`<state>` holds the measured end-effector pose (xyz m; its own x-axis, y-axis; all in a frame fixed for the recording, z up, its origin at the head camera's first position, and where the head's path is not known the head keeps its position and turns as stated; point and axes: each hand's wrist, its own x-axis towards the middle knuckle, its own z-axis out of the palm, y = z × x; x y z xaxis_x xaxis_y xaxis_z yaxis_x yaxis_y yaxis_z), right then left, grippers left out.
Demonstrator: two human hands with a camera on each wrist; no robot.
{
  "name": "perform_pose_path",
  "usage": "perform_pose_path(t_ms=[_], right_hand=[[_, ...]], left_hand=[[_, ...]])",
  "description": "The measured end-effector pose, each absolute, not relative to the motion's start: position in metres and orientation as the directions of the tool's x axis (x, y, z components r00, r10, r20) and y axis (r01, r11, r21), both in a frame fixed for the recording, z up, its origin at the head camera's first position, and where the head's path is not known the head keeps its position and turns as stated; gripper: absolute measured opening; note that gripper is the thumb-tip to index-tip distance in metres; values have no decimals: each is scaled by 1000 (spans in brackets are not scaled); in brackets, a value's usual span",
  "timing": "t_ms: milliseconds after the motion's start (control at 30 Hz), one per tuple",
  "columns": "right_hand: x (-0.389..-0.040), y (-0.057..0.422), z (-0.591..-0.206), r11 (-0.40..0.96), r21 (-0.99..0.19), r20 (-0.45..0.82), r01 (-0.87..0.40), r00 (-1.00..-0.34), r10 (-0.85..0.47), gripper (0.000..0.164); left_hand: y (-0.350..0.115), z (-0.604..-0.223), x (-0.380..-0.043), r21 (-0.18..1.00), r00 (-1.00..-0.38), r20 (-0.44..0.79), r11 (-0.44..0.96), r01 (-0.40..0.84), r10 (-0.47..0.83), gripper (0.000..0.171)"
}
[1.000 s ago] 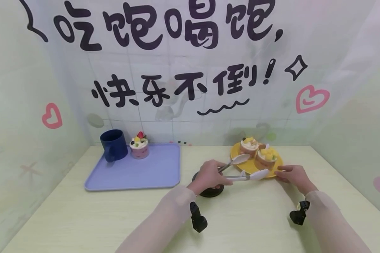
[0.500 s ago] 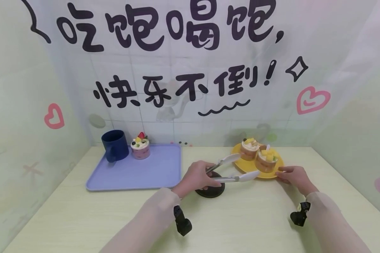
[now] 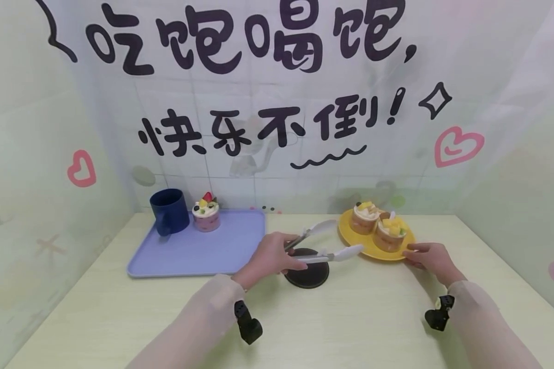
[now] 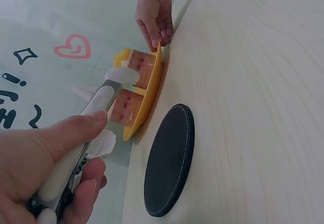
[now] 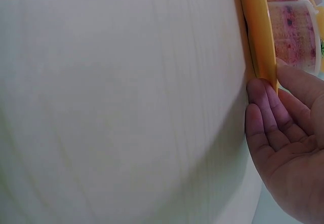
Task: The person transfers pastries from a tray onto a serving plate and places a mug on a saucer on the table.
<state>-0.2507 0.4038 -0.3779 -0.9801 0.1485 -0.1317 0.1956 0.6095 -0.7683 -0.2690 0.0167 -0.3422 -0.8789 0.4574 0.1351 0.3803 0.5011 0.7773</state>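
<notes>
My left hand [image 3: 273, 253] grips a pair of tongs [image 3: 328, 256] by the handle, above a round black coaster [image 3: 307, 277]. The white tong tips are spread apart and point right, with nothing between them. My right hand [image 3: 434, 261] pinches the near right rim of a yellow plate [image 3: 357, 241], thumb on top and fingers beneath, as the right wrist view shows. Two dessert cups stand on that plate: one with cream and fruit [image 3: 364, 219] at the back, another topped with yellow fruit cubes [image 3: 390, 234] in front.
On the left lies a lilac tray [image 3: 189, 260]. It bears a dark blue mug [image 3: 170, 212] and a pink dessert cup with a strawberry on top [image 3: 206, 216]. Behind the wooden table [image 3: 351, 323] hangs a printed backdrop [image 3: 240, 189].
My left hand has moved left with the tongs, away from the plate, uncovering more of the coaster. The right hand stays at the plate's rim.
</notes>
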Motion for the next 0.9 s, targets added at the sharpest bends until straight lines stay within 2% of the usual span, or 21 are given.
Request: perform_pose_path(t_ms=[233, 633, 833, 900], right_hand=[[-251, 404, -378, 614, -767, -125, 190, -981, 147, 57], [-248, 402, -376, 615, -765, -128, 191, -981, 144, 59], [-249, 402, -377, 616, -766, -121, 181, -983, 139, 58], [-249, 402, -377, 616, -766, -122, 183, -983, 140, 58]], left_hand=[[5, -342, -270, 784, -885, 135, 498, 370, 446, 67], [-13, -336, -267, 783, -901, 132, 514, 350, 412, 66], [-23, -335, -268, 775, -916, 143, 534, 338, 374, 63], [-26, -335, -269, 771, -919, 146, 540, 338, 367, 57]])
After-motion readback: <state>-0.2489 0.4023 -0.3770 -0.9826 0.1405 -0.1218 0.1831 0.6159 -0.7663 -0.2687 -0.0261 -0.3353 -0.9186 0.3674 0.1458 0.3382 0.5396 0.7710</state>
